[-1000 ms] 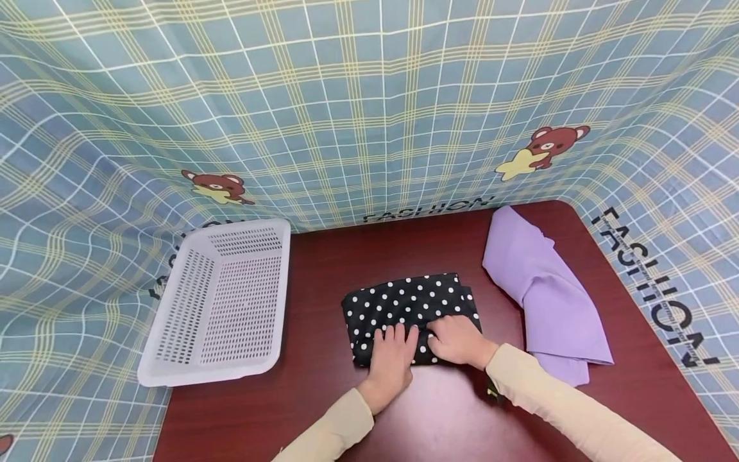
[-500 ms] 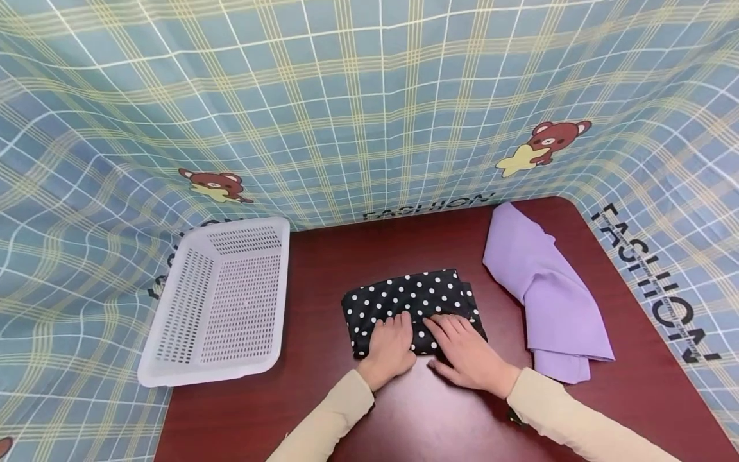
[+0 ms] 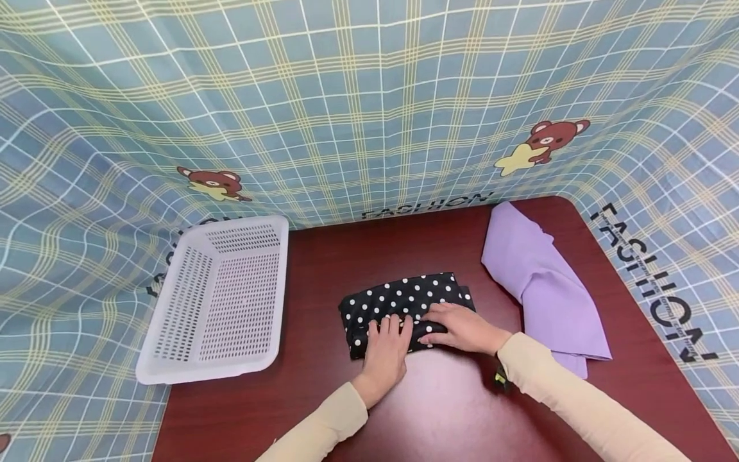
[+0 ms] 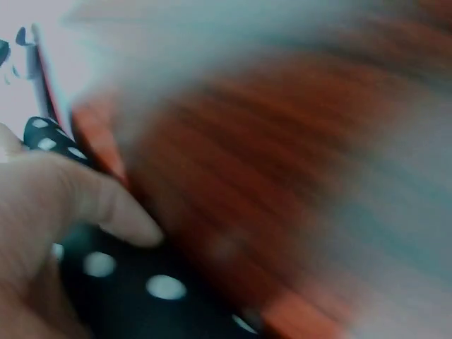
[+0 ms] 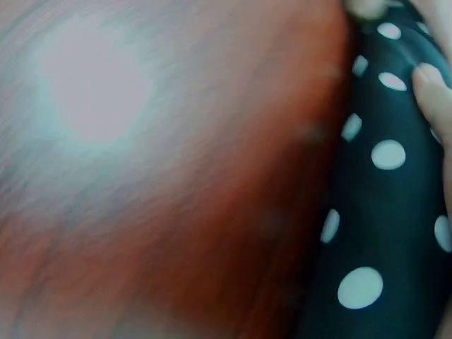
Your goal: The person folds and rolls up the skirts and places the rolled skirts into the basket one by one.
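A folded black cloth with white polka dots [image 3: 398,298] lies on the table in front of me. On its near left part rests my left hand [image 3: 385,356], fingers spread and pointing away from me; in the left wrist view the thumb [image 4: 131,222] lies along the cloth's near edge. My right hand [image 3: 464,328] is laid on the near right part, its thumb and fingers apart on the fabric. The right wrist view has the right thumb [image 5: 434,99] on top of the dotted cloth [image 5: 381,205]. Both palms hide some of the near edge.
A white perforated plastic basket [image 3: 283,282] stands on the left of the dark red table [image 3: 323,256]. A lilac cloth [image 3: 557,301] lies loosely folded on the right. A checked curtain with bear prints [image 3: 392,128] hangs around the table's back and sides.
The right hand, its fingers bent at first, drew back toward me and flattened, then moved forward onto the cloth again. The left hand shifted slightly and its fingers spread. The near strip now looks narrower.
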`<state>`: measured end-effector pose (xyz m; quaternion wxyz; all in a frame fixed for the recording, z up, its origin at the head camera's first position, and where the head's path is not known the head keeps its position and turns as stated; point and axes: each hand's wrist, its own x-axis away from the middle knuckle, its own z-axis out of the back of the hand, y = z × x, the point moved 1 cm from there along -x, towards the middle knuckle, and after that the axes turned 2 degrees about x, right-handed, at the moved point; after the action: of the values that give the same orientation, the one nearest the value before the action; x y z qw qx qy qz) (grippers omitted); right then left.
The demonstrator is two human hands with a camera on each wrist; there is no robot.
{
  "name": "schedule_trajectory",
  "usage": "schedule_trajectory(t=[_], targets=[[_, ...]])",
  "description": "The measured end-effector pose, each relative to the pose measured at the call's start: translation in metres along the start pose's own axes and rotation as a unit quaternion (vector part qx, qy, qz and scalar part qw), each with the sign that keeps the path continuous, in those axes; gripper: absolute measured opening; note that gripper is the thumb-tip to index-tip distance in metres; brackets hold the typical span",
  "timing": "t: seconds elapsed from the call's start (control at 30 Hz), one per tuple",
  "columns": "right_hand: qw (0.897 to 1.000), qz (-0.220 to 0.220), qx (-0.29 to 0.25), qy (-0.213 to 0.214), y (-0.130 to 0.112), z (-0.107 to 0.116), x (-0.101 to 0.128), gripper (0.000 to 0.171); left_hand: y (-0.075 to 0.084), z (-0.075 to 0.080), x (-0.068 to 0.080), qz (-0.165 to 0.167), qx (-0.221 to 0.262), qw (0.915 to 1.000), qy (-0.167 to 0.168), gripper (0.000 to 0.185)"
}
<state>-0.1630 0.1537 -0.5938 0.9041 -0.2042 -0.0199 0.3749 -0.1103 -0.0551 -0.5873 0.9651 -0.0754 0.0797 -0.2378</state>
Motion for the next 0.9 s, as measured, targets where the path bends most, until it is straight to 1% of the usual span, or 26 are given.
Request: schedule_trajectory(t=[0.03,0.1,0.17,0.23,0.27,0.33,0.4,0.47,0.53,0.63,0.73,0.8,0.83,0.9], targets=[[1.000,-0.010,-0.001,-0.008,0.002,0.003,0.000,0.048,0.000,-0.001,-0.003,-0.004,0.009,0.9999,0.004,0.077],[1.000,-0.023,0.018,-0.004,0.003,0.004,0.002,0.048,-0.001,-0.002,-0.011,-0.014,0.030,0.9994,0.001,0.071],[0.998,-0.029,0.051,0.024,-0.001,0.003,0.005,0.048,-0.004,-0.001,-0.019,-0.024,0.065,0.9975,-0.015,0.063],[0.993,-0.018,0.097,0.060,-0.010,-0.002,0.009,0.049,-0.010,0.001,-0.023,-0.026,0.102,0.9937,-0.039,0.054],[0.990,-0.009,0.117,0.076,-0.015,-0.005,0.011,0.051,-0.012,0.003,-0.025,-0.024,0.121,0.9908,-0.056,0.050],[0.985,0.010,0.143,0.100,-0.026,-0.009,0.016,0.062,-0.018,0.006,-0.027,-0.018,0.156,0.9840,-0.084,0.046],[0.980,0.027,0.168,0.108,-0.032,-0.012,0.020,0.068,-0.022,0.010,-0.029,-0.015,0.186,0.9760,-0.112,0.048],[0.977,0.029,0.177,0.111,-0.037,-0.017,0.020,0.070,-0.025,0.014,-0.028,-0.012,0.210,0.9675,-0.141,0.051],[0.976,0.021,0.184,0.111,-0.036,-0.020,0.018,0.068,-0.025,0.018,-0.026,-0.007,0.231,0.9603,-0.156,0.053],[0.978,0.008,0.180,0.102,-0.032,-0.020,0.014,0.061,-0.021,0.020,-0.021,0.011,0.256,0.9540,-0.155,0.055],[0.980,0.008,0.172,0.096,-0.028,-0.018,0.008,0.055,-0.018,0.021,-0.016,0.033,0.267,0.9521,-0.144,0.058],[0.981,0.011,0.168,0.094,-0.027,-0.016,0.004,0.053,-0.017,0.021,-0.013,0.044,0.263,0.9540,-0.137,0.061],[0.982,0.014,0.165,0.093,-0.026,-0.015,0.002,0.053,-0.016,0.021,-0.012,0.047,0.252,0.9575,-0.133,0.062],[0.983,0.017,0.159,0.085,-0.027,-0.012,-0.001,0.052,-0.013,0.020,-0.007,0.048,0.223,0.9672,-0.112,0.063]])
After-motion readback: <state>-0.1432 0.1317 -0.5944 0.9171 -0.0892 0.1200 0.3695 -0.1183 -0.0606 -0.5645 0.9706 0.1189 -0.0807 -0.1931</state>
